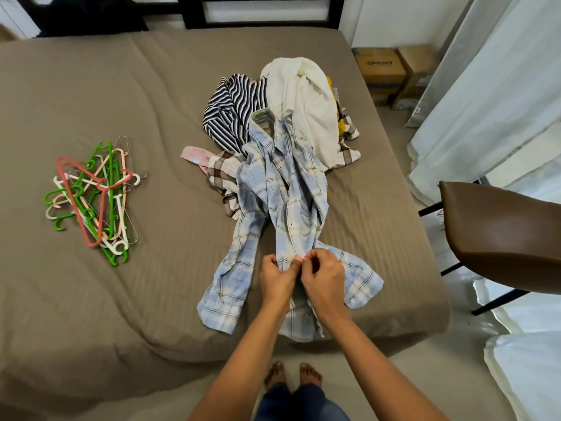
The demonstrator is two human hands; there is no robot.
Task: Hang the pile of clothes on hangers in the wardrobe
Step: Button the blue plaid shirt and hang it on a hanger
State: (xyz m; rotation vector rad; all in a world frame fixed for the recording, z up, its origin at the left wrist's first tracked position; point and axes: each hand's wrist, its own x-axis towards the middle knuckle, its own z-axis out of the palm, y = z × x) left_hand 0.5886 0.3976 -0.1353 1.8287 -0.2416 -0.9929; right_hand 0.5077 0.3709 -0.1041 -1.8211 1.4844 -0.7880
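My bare feet [274, 375] are poking out just below the near edge of the bed [151, 101]. My left hand [277, 276] and right hand [323, 275] are touching, both pinching the front of the blue plaid shirt [282, 189] near its hem, I'm guessing at a button. The shirt's lying lengthwise straight away from me, its collar reaching the pile of clothes [300, 95] further up the bed. The hangers [94, 199] are sitting well apart toward the left edge, so my left hand's looking nearer for grabbing one.
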